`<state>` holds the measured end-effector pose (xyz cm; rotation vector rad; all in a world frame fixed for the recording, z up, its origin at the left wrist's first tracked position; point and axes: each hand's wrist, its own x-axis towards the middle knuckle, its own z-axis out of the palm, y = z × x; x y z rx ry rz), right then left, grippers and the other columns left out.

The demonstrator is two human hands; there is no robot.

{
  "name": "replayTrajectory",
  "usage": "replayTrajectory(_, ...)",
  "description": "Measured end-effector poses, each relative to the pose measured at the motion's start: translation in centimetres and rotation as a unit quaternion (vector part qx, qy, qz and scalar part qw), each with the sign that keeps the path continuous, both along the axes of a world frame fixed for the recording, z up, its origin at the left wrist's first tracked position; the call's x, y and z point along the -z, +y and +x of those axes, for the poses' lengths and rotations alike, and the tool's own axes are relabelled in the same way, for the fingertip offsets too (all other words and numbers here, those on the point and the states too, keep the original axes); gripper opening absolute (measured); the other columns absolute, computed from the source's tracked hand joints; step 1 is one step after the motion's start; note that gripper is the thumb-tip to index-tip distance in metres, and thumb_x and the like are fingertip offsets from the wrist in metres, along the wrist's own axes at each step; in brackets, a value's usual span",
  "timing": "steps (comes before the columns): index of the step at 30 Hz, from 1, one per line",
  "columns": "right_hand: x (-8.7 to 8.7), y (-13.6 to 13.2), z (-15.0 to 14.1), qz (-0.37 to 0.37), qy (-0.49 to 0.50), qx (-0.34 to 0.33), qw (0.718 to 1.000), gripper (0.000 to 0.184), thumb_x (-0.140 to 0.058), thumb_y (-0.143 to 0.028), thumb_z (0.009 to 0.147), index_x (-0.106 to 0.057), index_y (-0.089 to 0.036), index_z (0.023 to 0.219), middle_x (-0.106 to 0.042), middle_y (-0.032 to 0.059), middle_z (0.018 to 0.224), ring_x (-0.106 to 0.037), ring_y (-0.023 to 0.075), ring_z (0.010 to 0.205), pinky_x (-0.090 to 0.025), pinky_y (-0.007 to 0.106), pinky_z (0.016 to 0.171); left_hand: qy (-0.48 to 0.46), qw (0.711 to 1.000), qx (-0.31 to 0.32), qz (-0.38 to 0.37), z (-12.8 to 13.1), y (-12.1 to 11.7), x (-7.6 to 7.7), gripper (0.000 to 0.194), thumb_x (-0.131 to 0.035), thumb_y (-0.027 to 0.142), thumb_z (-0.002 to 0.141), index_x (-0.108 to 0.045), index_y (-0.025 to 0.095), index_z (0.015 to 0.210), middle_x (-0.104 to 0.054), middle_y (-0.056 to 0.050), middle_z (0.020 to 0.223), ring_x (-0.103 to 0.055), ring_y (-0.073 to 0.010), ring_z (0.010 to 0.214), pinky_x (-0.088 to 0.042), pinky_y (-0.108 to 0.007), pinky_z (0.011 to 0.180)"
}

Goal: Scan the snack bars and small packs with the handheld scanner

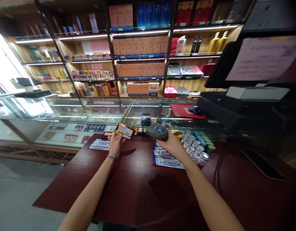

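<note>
As my head view shows, count: two hands, one red packet, one handheld barcode scanner.
Left hand (115, 145): raised, palm up; fingers pinch the red packet (124, 131), barcode label upward, above the dark red counter (135, 189).
Right hand (170, 145): extended, fingers closed on the handheld barcode scanner (157, 132), partly hidden, over blue-and-white packets (168, 159).

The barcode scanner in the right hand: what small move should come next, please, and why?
Probably tilt the handheld barcode scanner toward the packet in the left hand. The packet's white label, which looks like a barcode, faces up, and the right hand holds the scanner close beside it.
</note>
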<state>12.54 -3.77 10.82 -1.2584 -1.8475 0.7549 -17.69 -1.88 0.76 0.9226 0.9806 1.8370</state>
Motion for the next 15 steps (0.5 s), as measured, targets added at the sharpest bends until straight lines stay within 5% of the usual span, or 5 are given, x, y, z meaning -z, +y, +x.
replayTrajectory(3, -1.8, -0.2, 2.2, -0.043, 0.041, 0.0, 0.998, 0.049, -0.066, -0.041, 0.079, -0.054, -0.025, 0.123, -0.066, -0.0028, 0.067, -0.054, 0.0144, 0.042, -0.043, 0.027, 0.043, 0.035, 0.999, 0.004, -0.021, 1.3, 0.7, -1.0, 0.046, -0.08, 0.045, 0.072, -0.06, 0.017, 0.102, -0.072, -0.004, 0.096, -0.069, -0.0155, 0.081, -0.057, -0.031, 0.077)
replayTrajectory(8, -3.1, -0.2, 5.9, -0.05, 0.121, 0.012, 0.991, 0.042, -0.069, -0.044, 0.077, -0.055, -0.024, 0.112, -0.053, -0.0087, 0.051, -0.047, 0.0125, 0.036, -0.038, 0.025, 0.038, 0.192, 0.981, 0.005, 0.006, 5.3, 2.0, -3.1, 0.042, -0.076, 0.048, 0.074, -0.07, 0.016, 0.101, -0.076, -0.008, 0.094, -0.071, -0.022, 0.082, -0.055, -0.034, 0.079)
replayTrajectory(12, -3.9, -0.3, 8.4, -0.063, 0.207, 0.02, 0.976, 0.037, -0.073, -0.046, 0.074, -0.054, -0.025, 0.098, -0.051, -0.0091, 0.05, -0.044, 0.011, 0.035, -0.035, 0.024, 0.035, 0.424, 0.902, -0.049, 0.07, 10.1, 2.3, -4.9, 0.025, -0.066, 0.037, 0.087, -0.073, 0.025, 0.108, -0.077, -0.006, 0.099, -0.071, -0.0244, 0.089, -0.052, -0.035, 0.087)
replayTrajectory(15, -4.6, -0.8, 9.9, -0.059, 0.247, 0.04, 0.966, 0.034, -0.074, -0.045, 0.073, -0.053, -0.025, 0.089, -0.05, -0.0084, 0.049, -0.042, 0.0102, 0.035, -0.033, 0.024, 0.035, 0.537, 0.834, -0.017, 0.128, 14.0, 2.7, -5.5, 0.028, -0.061, 0.028, 0.089, -0.072, 0.028, 0.115, -0.076, -0.007, 0.101, -0.07, -0.0253, 0.093, -0.05, -0.035, 0.091)
